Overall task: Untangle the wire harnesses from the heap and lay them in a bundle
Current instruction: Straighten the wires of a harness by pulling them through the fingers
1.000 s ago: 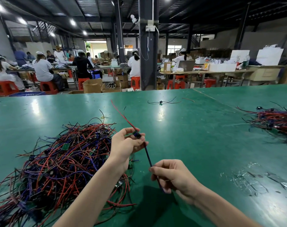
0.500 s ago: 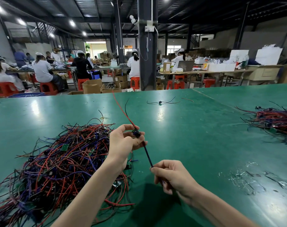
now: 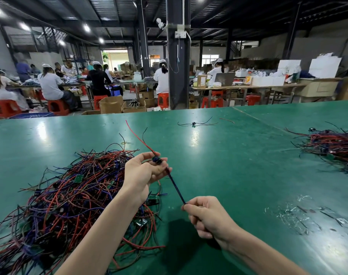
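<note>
1. Head view: I see one wire harness held taut between both hands, long axis running near-right to far-left.
2. Left hand pinches its connector end; right hand pinches the wire tail.
3. Heap lies beside the left hand; bundle lies far right, nearer the right hand.
4. Count: one heap, one bundle, one stray harness.

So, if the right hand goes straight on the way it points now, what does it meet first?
Probably the left hand, up the harness it and the right hand hold taut; depth is unclear.
</note>
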